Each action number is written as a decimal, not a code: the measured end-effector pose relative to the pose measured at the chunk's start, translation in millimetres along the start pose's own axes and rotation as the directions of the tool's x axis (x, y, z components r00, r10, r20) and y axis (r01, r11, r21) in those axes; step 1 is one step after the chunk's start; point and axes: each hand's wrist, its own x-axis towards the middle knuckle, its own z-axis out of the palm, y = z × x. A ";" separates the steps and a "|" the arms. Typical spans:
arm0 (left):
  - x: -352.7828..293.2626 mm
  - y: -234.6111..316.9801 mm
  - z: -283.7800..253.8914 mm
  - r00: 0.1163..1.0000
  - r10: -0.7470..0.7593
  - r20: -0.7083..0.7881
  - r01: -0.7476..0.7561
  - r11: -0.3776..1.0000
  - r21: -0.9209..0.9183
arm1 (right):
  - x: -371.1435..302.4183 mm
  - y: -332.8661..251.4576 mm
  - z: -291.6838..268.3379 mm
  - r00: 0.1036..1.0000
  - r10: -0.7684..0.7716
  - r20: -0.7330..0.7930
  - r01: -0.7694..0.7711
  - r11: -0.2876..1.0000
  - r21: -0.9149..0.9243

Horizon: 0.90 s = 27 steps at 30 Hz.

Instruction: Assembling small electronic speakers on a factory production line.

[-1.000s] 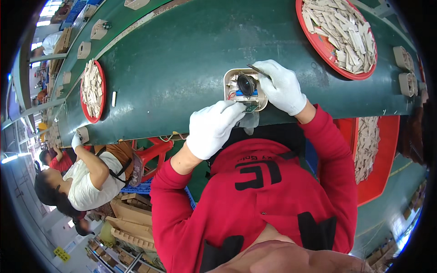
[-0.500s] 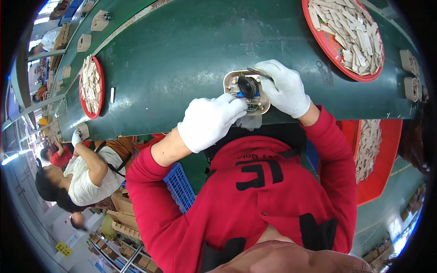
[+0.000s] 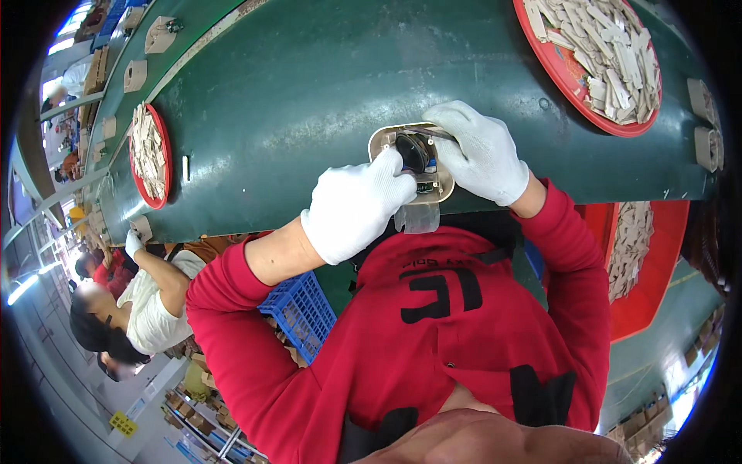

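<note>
A beige plastic housing [image 3: 446,190] lies open side up near the belt's front edge, a round black speaker [image 3: 412,153] tilted inside it. A bit of blue shows beside the speaker, and a small dark circuit board [image 3: 424,187] is near the front wall. My left hand [image 3: 357,205], in a white glove, closes over the housing's left side, fingertips at the speaker's edge. My gloved right hand [image 3: 485,157] grips a thin dark tool [image 3: 427,131] that reaches over the far rim; its exact kind is unclear. A translucent plastic flap [image 3: 417,219] hangs off the front.
Red trays of pale flat strips stand on the green belt [image 3: 294,100]: one tray [image 3: 562,81] at far right, another tray [image 3: 160,199] at left. More housings [image 3: 705,147] sit at the right end. A red bin [image 3: 657,271] and blue crate [image 3: 297,309] are below. A co-worker [image 3: 158,309] works at left.
The speaker and housing have shifted slightly left. My left fingers have moved up to the speaker's edge, and the thin tool has swung flatter along the far rim.
</note>
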 end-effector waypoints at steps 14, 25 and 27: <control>4.3 -10.1 -1.5 0.989 0.150 -0.011 -0.149 0.989 0.020 | -0.2 1.5 1.3 1.000 -0.013 0.008 0.013 1.000 0.025; 9.8 -8.3 7.6 0.997 0.065 -0.039 -0.067 0.996 -0.056 | 0.5 -0.2 0.1 0.999 0.007 0.037 -0.008 0.999 0.031; 9.7 -8.0 9.4 0.995 0.062 -0.076 -0.067 0.995 -0.070 | 0.6 0.0 0.1 0.999 0.010 0.046 -0.011 0.999 0.033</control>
